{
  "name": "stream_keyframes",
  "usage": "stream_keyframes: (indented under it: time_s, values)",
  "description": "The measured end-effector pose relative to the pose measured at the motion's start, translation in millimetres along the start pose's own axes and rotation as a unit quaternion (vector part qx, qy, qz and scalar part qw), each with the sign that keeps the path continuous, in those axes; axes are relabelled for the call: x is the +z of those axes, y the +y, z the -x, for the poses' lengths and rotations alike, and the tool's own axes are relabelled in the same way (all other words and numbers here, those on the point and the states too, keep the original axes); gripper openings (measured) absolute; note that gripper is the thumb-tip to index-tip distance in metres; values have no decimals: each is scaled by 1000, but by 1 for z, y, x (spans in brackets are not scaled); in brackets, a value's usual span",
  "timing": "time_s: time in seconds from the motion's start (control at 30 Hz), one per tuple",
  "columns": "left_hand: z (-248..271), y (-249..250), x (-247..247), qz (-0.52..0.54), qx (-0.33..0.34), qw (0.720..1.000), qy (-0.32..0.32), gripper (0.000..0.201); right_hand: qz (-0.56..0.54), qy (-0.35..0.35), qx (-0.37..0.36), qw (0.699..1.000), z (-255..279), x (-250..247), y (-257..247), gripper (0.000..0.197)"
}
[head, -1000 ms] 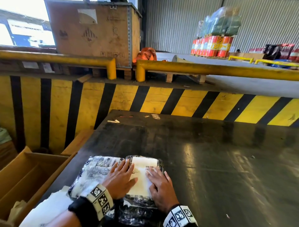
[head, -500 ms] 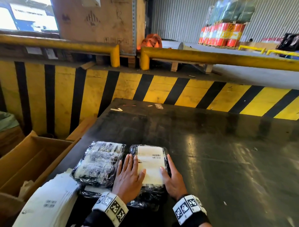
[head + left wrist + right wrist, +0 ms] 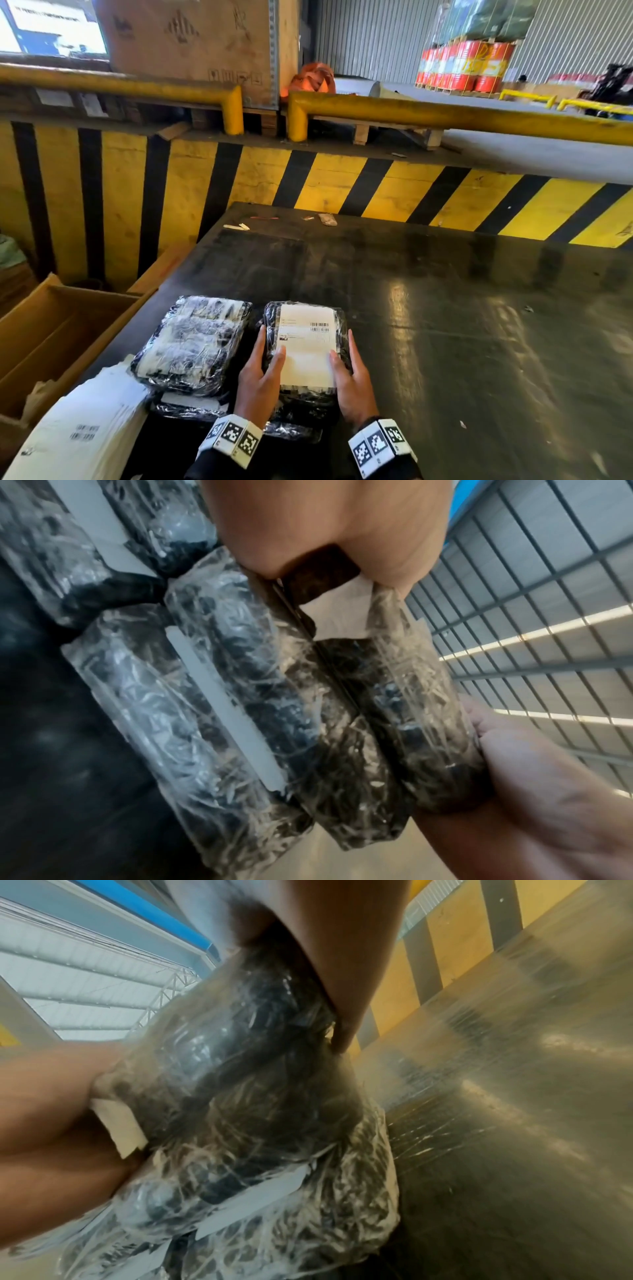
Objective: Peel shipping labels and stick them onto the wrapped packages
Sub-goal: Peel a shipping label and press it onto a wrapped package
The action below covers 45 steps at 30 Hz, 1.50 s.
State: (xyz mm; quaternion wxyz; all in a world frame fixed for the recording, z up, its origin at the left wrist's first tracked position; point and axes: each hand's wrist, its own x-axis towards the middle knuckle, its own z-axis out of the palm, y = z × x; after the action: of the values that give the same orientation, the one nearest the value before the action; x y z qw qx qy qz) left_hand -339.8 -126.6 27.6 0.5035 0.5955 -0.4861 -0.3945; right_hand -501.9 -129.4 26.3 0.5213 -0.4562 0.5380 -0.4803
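Plastic-wrapped parcel (image 3: 205,346) (unlabelled) lies beside the held package (image 3: 339,329).

Both hands (image 3: 342,520) grip plastic-wrapped package (image 3: 394,710); more wrapped packages (image 3: 192,710) alongside.

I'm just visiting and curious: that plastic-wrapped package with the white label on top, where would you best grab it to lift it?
By its two long side edges, coming from the near end, as the left hand and right hand do on the labelled package. It is flat and oblong, so fingers wrap the sides while thumbs rest on the label. The slick wrap probably calls for both hands.
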Motion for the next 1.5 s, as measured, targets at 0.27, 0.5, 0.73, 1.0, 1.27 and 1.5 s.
stream_keyframes:
  time_s: [0.27, 0.5, 0.73, 1.0, 1.27, 1.5]
  values:
    - [4, 15, -2, 18, 7, 1000, -25, 65, -14, 29, -22, 999, 14, 0, -4, 63]
    - [58, 42, -13, 50, 65, 994, -67, 67, -29, 44, -54, 997, 77, -12, -33, 63]
    - [153, 37, -8, 63, 60, 987, -137, 69, 21, 130, -33, 991, 182, -36, -14, 64]
    - [245, 4, 45, 42, 4, 971, -235, 60, 70, 221, 60, 971, 279, -104, 38, 59]
    - [295, -29, 110, -41, -49, 963, -264, 73, 83, 212, 139, 964, 309, -176, 80, 62]
    - [317, -49, 136, -146, -36, 967, -206, 74, 116, 129, 124, 977, 303, -207, 88, 59]
